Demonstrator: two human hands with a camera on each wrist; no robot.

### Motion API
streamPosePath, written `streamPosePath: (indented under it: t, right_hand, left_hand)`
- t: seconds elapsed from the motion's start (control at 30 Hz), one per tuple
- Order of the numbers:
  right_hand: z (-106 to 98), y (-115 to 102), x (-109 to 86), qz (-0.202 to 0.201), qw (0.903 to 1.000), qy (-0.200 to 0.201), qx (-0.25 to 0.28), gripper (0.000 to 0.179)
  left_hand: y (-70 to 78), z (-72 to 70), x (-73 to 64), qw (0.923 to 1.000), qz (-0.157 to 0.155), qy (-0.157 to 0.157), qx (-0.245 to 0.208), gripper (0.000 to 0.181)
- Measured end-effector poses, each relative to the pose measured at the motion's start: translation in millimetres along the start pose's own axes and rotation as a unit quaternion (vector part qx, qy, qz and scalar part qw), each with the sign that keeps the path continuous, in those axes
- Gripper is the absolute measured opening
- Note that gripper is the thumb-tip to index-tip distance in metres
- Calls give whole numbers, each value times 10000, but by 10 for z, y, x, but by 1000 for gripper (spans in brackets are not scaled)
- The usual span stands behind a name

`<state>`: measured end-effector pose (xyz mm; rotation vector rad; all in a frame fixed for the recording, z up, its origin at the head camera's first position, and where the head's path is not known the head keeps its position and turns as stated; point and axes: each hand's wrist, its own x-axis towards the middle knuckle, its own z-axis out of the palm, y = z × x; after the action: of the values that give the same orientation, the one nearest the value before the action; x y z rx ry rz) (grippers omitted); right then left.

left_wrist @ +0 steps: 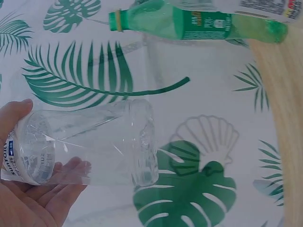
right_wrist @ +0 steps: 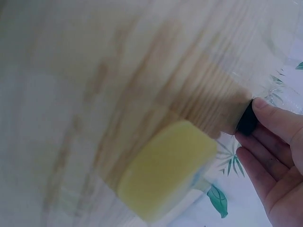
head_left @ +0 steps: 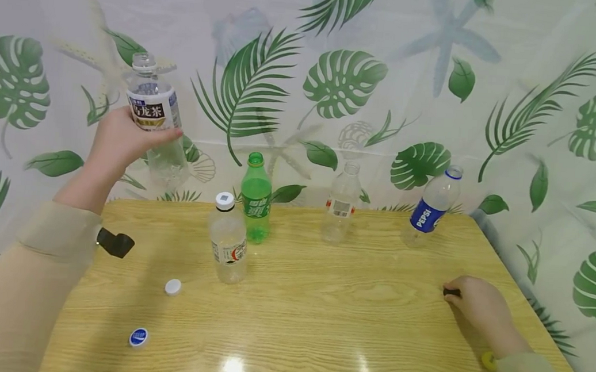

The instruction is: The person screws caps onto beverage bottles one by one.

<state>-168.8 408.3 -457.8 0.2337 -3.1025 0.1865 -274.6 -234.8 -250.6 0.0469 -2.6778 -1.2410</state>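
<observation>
At the upper left, my left hand (head_left: 127,136) grips a clear plastic bottle (head_left: 167,154) round its labelled middle. This bottle has no cap and is raised off the table, leaning slightly, its base showing in the left wrist view. Low over the right side of the table, my right hand (head_left: 481,308) pinches a small black bottle cap (right_wrist: 247,118) between thumb and fingers. A yellow cap (right_wrist: 165,170) lies on the wood close to the right wrist.
On the table (head_left: 319,326) stand a white-capped clear bottle (head_left: 229,244), an uncapped green bottle (head_left: 256,200), an uncapped clear bottle (head_left: 339,206) and a Pepsi bottle (head_left: 428,212). A white cap (head_left: 172,287) and a blue cap (head_left: 138,337) lie at left. Patterned cloth (head_left: 343,137) hangs behind.
</observation>
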Motion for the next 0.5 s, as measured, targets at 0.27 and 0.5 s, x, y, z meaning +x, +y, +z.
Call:
streamPosePath:
  t: [0.27, 0.5]
  right_hand:
    - [6, 23, 8, -46, 10000, 17, 7, 20]
    - [3, 30, 23, -43, 10000, -31, -23, 21]
  left_hand:
    - [365, -26, 27, 9995, 173, 16, 248, 75]
    - [589, 60, -14, 9989, 456, -28, 47, 66]
